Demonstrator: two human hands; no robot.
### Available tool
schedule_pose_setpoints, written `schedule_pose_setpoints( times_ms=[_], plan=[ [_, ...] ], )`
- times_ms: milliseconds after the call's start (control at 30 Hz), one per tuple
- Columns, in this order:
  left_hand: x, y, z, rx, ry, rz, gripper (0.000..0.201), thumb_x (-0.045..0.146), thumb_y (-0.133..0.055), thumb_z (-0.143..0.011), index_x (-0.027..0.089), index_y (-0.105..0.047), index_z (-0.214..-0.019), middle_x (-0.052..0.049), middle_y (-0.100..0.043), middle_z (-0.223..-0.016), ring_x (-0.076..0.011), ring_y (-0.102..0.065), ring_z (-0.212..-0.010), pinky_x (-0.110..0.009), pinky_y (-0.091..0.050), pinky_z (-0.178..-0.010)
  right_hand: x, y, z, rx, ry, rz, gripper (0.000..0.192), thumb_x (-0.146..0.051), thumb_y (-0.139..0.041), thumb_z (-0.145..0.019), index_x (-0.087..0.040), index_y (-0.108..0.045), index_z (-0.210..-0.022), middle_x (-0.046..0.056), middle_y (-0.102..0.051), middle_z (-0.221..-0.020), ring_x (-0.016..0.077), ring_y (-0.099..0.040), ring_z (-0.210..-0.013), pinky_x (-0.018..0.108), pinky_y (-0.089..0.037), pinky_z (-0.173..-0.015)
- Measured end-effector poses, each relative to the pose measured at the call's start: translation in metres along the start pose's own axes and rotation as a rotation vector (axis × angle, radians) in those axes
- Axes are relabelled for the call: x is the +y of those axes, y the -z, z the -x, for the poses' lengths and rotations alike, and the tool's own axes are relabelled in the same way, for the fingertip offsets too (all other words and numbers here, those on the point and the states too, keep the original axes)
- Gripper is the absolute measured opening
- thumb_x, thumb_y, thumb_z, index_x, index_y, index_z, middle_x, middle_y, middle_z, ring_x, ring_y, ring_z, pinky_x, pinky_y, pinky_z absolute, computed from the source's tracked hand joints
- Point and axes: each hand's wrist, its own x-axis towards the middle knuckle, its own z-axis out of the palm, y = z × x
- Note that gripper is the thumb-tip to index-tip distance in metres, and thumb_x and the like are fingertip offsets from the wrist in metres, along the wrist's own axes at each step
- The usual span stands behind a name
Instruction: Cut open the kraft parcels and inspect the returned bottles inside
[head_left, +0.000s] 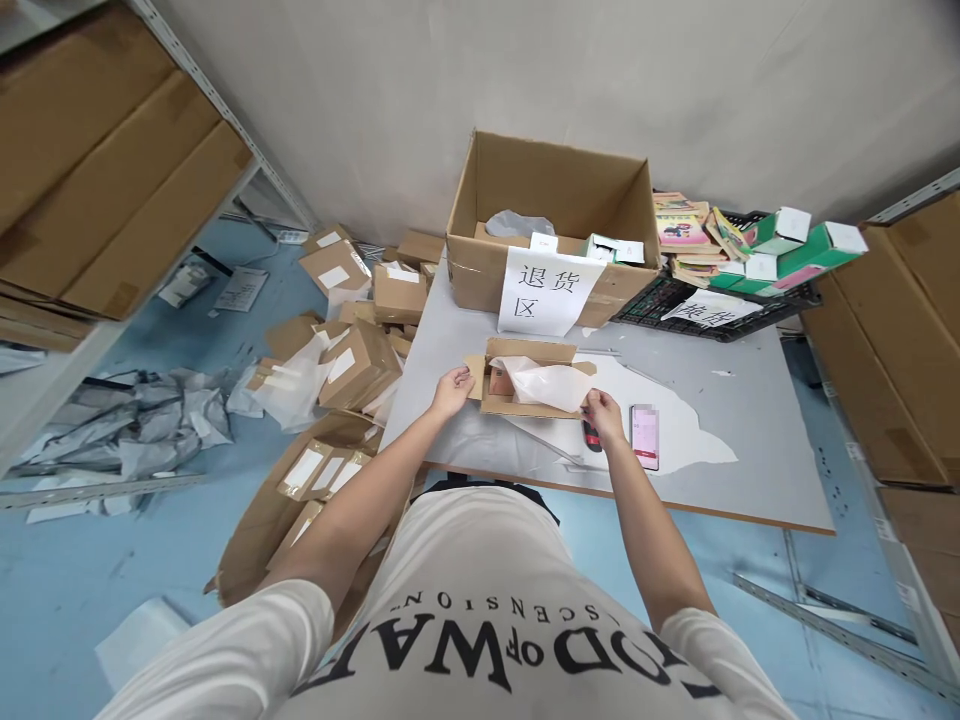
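At the frame's centre, the left hand (pixel 451 390) pinches a small open carton's (pixel 517 385) flap while the right hand (pixel 602 415) grips its white bag (pixel 544 383) on the bench (pixel 750 440); steadying the carton should help, with a large box (pixel 551 215) beyond.

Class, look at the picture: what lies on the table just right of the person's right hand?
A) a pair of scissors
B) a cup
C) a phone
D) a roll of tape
C: a phone lies flat on the table, just beside the right hand.
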Motion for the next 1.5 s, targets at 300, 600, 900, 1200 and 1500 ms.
schedule_pose_setpoints(
  times_ms=[300,600,900,1200,1500],
  plan=[
    [0.033,0.001,0.018,-0.017,-0.508,-0.776,0.068,0.028,-0.061,-0.082,0.016,-0.031,-0.142,-0.015,-0.018,-0.155,-0.0272,-0.019,-0.142,-0.043,-0.026,-0.113,-0.078,-0.007,0.042,0.124,0.708,0.724,0.060,-0.047,-0.041,-0.090,-0.015,-0.034,-0.140,0.016,-0.030,-0.149,0.0288,-0.022,-0.139,0.051,-0.021,-0.111],
    [0.060,-0.020,0.025,-0.262,-0.653,-0.946,0.022,0.035,-0.052,-0.089,0.023,-0.066,-0.103,-0.007,-0.064,-0.119,-0.0237,-0.052,-0.120,-0.051,-0.006,-0.114,-0.122,-0.077,0.034,-0.482,0.735,1.183,0.044,-0.029,-0.050,-0.089,-0.014,-0.048,-0.131,0.015,-0.055,-0.129,0.0262,-0.052,-0.116,0.035,-0.038,-0.099],
    [0.049,-0.027,0.038,-0.339,-0.587,-1.096,0.025,0.038,-0.056,-0.084,0.022,-0.069,-0.097,-0.009,-0.068,-0.106,-0.0283,-0.058,-0.106,-0.056,-0.012,-0.110,-0.095,-0.110,-0.001,-0.555,0.377,1.495,0.047,-0.026,-0.066,-0.078,-0.008,-0.055,-0.120,0.022,-0.052,-0.129,0.0309,-0.056,-0.112,0.035,-0.042,-0.093],
    [0.033,-0.025,0.041,-0.366,-0.570,-1.159,0.027,0.040,-0.056,-0.084,0.017,-0.069,-0.085,-0.011,-0.069,-0.096,-0.0279,-0.062,-0.098,-0.056,-0.018,-0.108,-0.071,-0.100,-0.015,-0.487,0.322,1.498,0.064,-0.014,-0.059,-0.078,-0.008,-0.035,-0.136,0.024,-0.047,-0.131,0.0306,-0.052,-0.118,0.043,-0.040,-0.095],
    [0.029,-0.025,0.040,-0.370,-0.571,-1.155,0.028,0.042,-0.057,-0.083,0.017,-0.070,-0.085,-0.012,-0.069,-0.097,-0.0277,-0.061,-0.100,-0.049,-0.027,-0.106,-0.064,-0.099,-0.031,-0.569,0.460,1.480,0.049,-0.016,-0.066,-0.076,-0.013,-0.046,-0.120,0.020,-0.051,-0.125,0.0283,-0.056,-0.111,0.034,-0.044,-0.089]
  ],
)
